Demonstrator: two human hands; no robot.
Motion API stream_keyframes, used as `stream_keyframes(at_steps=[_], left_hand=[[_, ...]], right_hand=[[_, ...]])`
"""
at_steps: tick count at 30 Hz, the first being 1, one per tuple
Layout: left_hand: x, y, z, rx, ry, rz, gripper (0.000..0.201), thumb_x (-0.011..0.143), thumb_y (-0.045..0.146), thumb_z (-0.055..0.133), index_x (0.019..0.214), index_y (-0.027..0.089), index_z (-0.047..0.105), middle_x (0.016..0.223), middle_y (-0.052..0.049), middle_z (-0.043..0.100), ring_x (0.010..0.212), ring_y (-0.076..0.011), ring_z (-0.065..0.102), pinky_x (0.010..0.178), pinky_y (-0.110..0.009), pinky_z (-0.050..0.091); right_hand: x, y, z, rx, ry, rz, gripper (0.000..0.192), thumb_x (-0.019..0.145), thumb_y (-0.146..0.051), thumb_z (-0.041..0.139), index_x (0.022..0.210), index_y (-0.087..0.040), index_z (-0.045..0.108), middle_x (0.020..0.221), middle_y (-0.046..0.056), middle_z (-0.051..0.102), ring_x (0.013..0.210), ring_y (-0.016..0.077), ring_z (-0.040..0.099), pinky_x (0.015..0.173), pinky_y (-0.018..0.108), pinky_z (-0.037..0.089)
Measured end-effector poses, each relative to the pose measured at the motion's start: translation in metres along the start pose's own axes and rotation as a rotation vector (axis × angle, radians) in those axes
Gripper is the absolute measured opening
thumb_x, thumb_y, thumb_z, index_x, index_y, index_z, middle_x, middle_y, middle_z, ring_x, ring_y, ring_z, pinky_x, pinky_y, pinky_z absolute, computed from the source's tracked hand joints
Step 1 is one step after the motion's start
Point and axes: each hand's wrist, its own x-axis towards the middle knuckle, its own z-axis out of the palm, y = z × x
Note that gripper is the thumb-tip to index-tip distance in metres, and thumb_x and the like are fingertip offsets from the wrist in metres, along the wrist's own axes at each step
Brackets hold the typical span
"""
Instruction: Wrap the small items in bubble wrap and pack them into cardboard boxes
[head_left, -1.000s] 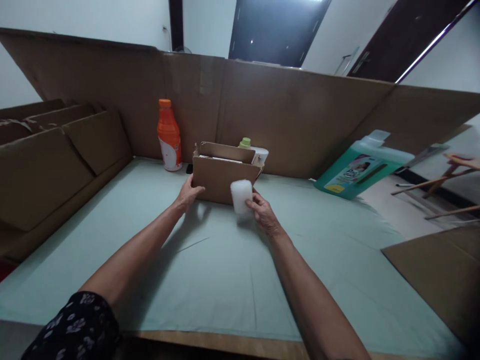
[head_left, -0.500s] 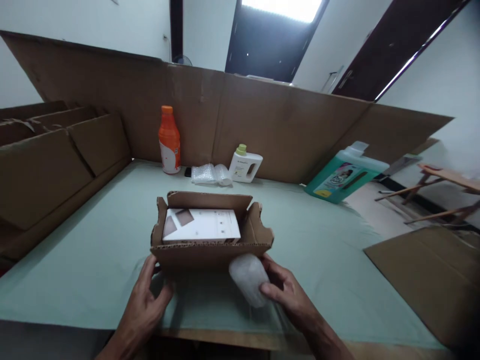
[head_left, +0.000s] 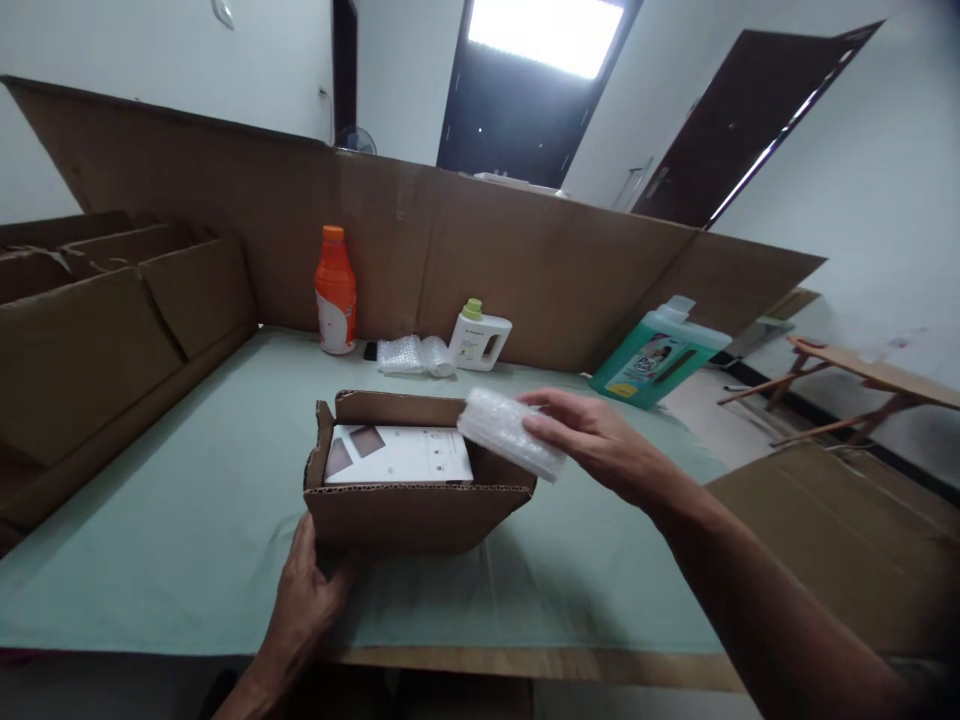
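The left hand point(head_left: 304, 600) rests at the near edge of the table point(head_left: 187, 500), its fingers closed around the lower left corner of the open brown corrugated cardboard box point(head_left: 412, 510), thumb against the front wall. The cardboard box stands near the near edge, about the middle of the table, and holds a flat white carton with brown squares printed on it point(head_left: 397, 455), lying flat against the box's left side. The box looks light and fairly stiff; its walls would flex if squeezed, so a corner or bottom edge is the soundest place to hold it. Above the box's right rim, the right hand point(head_left: 600, 445) holds a small roll of clear bubble wrap point(head_left: 510, 432), pinched between thumb below and fingers above at the roll's right end; the left end projects free over the box opening. The roll is judged very light, soft and compressible, not fragile; a light pinch across its width suffices. Along the far edge stand an orange plastic bottle point(head_left: 334, 290), another bundle of bubble wrap point(head_left: 414, 354), a white jug with a green cap point(head_left: 478, 340) and a teal detergent jug point(head_left: 651, 355).
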Motion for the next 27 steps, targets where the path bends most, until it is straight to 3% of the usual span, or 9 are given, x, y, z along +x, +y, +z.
stream_keyframes(at_steps=[4, 7, 11, 16, 19, 22, 27], left_hand=[[-0.001, -0.004, 0.002, -0.016, 0.008, -0.014, 0.057, 0.076, 0.042, 0.066, 0.128, 0.02, 0.06, 0.101, -0.009, 0.068, 0.1, -0.0316, 0.065, 0.078, -0.042, 0.057], [-0.001, -0.007, 0.003, -0.03, 0.004, -0.022, 0.057, 0.075, 0.041, 0.065, 0.128, 0.02, 0.06, 0.108, -0.01, 0.069, 0.102, -0.0315, 0.066, 0.076, -0.04, 0.057], [-0.001, -0.012, 0.003, -0.024, -0.036, -0.024, 0.057, 0.08, 0.038, 0.059, 0.133, 0.017, 0.056, 0.124, -0.014, 0.066, 0.111, -0.0318, 0.064, 0.08, -0.04, 0.056], [-0.003, -0.017, 0.004, -0.015, -0.025, 0.024, 0.056, 0.081, 0.038, 0.057, 0.133, 0.016, 0.055, 0.131, -0.015, 0.064, 0.121, -0.0339, 0.06, 0.092, -0.046, 0.053], [-0.005, -0.016, 0.004, -0.028, -0.008, -0.008, 0.056, 0.08, 0.04, 0.058, 0.132, 0.018, 0.056, 0.131, -0.015, 0.064, 0.118, -0.0336, 0.062, 0.076, -0.038, 0.057], [-0.005, -0.015, 0.004, -0.034, -0.006, -0.047, 0.058, 0.079, 0.041, 0.06, 0.132, 0.019, 0.057, 0.131, -0.015, 0.064, 0.111, -0.0317, 0.065, 0.055, -0.028, 0.053], [-0.004, -0.014, 0.003, -0.01, -0.007, -0.031, 0.059, 0.078, 0.043, 0.059, 0.13, 0.016, 0.058, 0.129, -0.016, 0.065, 0.1, -0.0295, 0.067, 0.048, -0.026, 0.047]], right_hand=[[0.029, -0.027, 0.006, -0.687, -0.105, 0.065, 0.024, 0.08, -0.027, 0.059, 0.091, -0.023, 0.079, 0.078, 0.007, 0.075, 0.069, 0.0217, 0.065, 0.059, 0.029, 0.04], [0.04, -0.047, 0.019, -0.932, -0.249, 0.045, 0.018, 0.074, -0.02, 0.06, 0.074, -0.022, 0.078, 0.067, 0.008, 0.072, 0.065, 0.0216, 0.065, 0.055, 0.029, 0.036], [0.055, -0.053, 0.04, -0.919, -0.439, 0.066, 0.013, 0.07, -0.018, 0.064, 0.069, -0.02, 0.076, 0.064, 0.008, 0.071, 0.065, 0.0217, 0.066, 0.054, 0.028, 0.036], [0.057, -0.037, 0.044, -0.83, -0.38, 0.089, 0.021, 0.077, -0.026, 0.064, 0.091, -0.02, 0.078, 0.088, 0.011, 0.077, 0.078, 0.0271, 0.069, 0.058, 0.03, 0.04], [0.051, -0.03, 0.042, -0.76, -0.306, 0.097, 0.028, 0.074, -0.021, 0.064, 0.099, -0.022, 0.076, 0.096, 0.01, 0.077, 0.086, 0.0282, 0.069, 0.062, 0.03, 0.042], [0.047, -0.025, 0.045, -0.754, -0.33, 0.047, 0.026, 0.077, -0.017, 0.059, 0.096, -0.022, 0.076, 0.097, 0.009, 0.077, 0.088, 0.0268, 0.069, 0.064, 0.03, 0.042], [0.051, -0.023, 0.054, -0.762, -0.379, 0.015, 0.025, 0.082, -0.017, 0.053, 0.093, -0.02, 0.075, 0.092, 0.012, 0.077, 0.087, 0.0278, 0.07, 0.066, 0.032, 0.043]])
